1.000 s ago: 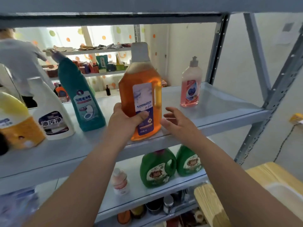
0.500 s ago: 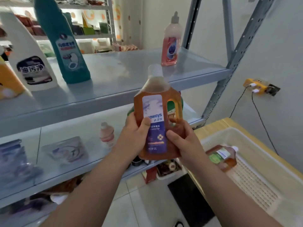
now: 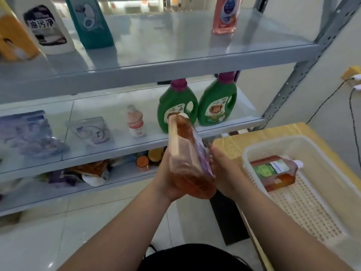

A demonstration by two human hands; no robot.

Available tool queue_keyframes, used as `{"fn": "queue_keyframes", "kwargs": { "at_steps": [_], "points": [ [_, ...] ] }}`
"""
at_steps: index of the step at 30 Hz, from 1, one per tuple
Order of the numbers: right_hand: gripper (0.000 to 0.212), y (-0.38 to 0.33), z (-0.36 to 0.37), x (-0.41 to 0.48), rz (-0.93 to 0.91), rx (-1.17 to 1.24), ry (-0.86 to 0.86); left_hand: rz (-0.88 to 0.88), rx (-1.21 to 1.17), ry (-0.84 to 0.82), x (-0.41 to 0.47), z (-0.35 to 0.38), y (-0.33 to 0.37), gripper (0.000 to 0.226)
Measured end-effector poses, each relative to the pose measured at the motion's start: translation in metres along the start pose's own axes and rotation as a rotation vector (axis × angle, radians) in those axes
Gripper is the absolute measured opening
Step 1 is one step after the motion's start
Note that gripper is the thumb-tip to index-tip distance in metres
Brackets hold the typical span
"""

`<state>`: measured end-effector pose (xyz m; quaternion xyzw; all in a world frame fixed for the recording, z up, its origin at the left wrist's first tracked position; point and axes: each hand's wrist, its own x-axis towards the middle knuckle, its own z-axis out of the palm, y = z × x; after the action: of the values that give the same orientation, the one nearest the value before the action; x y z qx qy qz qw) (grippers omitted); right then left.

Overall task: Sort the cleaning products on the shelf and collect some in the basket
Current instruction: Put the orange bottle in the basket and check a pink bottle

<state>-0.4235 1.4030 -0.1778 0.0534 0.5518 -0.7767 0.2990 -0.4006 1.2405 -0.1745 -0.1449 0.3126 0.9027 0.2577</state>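
Note:
Both hands hold an amber disinfectant bottle (image 3: 187, 159) with a purple label, tilted with its white cap pointing away, in front of the shelf's lower levels. My left hand (image 3: 166, 178) grips its left side and base. My right hand (image 3: 224, 173) holds its right side. To the right, a cream plastic basket (image 3: 304, 204) sits on a wooden table (image 3: 244, 145). A similar amber bottle with a green label (image 3: 275, 173) lies on its side inside the basket.
The grey metal shelf (image 3: 175, 61) carries a white bottle (image 3: 46, 26), a teal bottle (image 3: 89, 22), a yellow bottle (image 3: 13, 36) and a pink bottle (image 3: 224, 16) on top. Below stand two green detergent jugs (image 3: 195, 106), a small pink bottle (image 3: 135, 122) and pouches (image 3: 89, 130).
The amber bottle came off the top shelf, moved down and to the right toward the basket, and tipped over sideways. Both hands stay on it. The view dropped lower.

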Motion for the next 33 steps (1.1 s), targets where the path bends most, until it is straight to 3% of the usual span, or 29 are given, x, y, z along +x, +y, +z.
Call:
{"fn": "queue_keyframes", "kwargs": {
  "at_steps": [3,6,8,9,12,13,15,17,21,23,30,33],
  "points": [
    [0.051,0.003,-0.011,0.002,0.160,0.162,-0.065,-0.047,0.046,0.015,0.000,0.008,-0.023,0.053],
    [0.037,0.006,-0.031,0.004,0.165,0.263,-0.100,0.050,0.500,0.111,-0.009,0.016,-0.023,0.034],
    [0.045,0.003,-0.043,0.008,0.138,0.290,-0.111,0.091,0.696,0.240,-0.009,0.016,-0.026,0.023],
    [0.052,0.002,-0.047,0.011,0.099,0.255,-0.110,0.103,0.678,0.310,-0.008,0.015,-0.031,0.025],
    [0.067,0.002,-0.055,0.018,0.007,0.082,-0.048,0.069,0.348,0.453,-0.010,0.011,-0.043,0.051],
    [0.072,0.002,-0.056,0.018,0.002,0.030,-0.019,0.078,0.337,0.473,-0.011,0.009,-0.046,0.056],
    [0.077,0.002,-0.056,0.019,-0.002,-0.011,0.031,0.161,0.468,0.475,-0.012,0.008,-0.046,0.063],
    [0.068,0.001,-0.050,0.021,0.026,-0.009,0.073,0.207,0.616,0.517,-0.015,0.006,-0.040,0.075],
    [0.032,-0.008,-0.039,0.025,0.160,0.053,0.082,0.106,0.371,0.490,-0.016,0.011,-0.036,0.031],
    [0.025,-0.011,-0.037,0.024,0.207,0.116,0.035,0.062,0.176,0.441,-0.018,0.012,-0.040,0.031],
    [0.090,0.028,-0.023,0.022,0.289,0.413,-0.043,0.064,-0.312,0.243,-0.030,0.018,-0.051,0.052],
    [0.087,0.027,-0.008,0.028,0.198,0.488,-0.113,-0.064,-0.295,0.149,-0.032,0.016,-0.045,0.066]
  ]
}}
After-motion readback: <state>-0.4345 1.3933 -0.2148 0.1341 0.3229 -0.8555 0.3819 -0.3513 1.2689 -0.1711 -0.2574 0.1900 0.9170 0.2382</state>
